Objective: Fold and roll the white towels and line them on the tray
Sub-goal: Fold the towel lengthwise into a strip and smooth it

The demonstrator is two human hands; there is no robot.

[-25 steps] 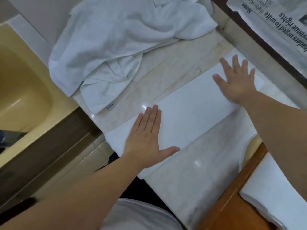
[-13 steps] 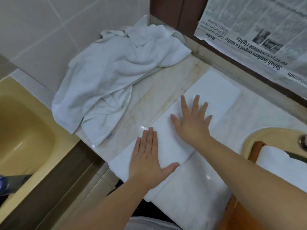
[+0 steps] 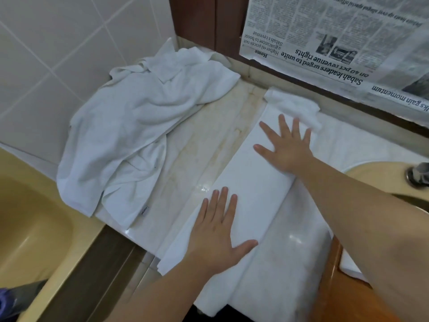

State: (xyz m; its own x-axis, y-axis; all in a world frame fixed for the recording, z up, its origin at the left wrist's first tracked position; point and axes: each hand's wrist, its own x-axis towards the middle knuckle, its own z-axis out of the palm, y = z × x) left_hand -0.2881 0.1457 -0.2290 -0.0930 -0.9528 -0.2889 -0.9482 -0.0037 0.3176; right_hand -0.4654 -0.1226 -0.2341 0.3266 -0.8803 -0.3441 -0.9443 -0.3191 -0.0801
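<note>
Folded towel (image 3: 253,194): long white strip flat on the counter under both palms; long axis runs from near-left to far-right.
Far end (image 3: 294,108): rumpled, just beyond the right fingertips; judged the likelier starting point for rolling.
Left hand (image 3: 218,235): fingers straight, pressing the near end.
Right hand (image 3: 285,147): fingers spread, flat, pressing near the far end.
Loose towels (image 3: 139,135): crumpled terry heap, left of both hands.
Counter (image 3: 209,147): glossy pale stone.

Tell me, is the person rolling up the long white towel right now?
No: both the left hand and the right hand lie flat with straight fingers on the folded towel, which is spread out long, not rolled.
</note>
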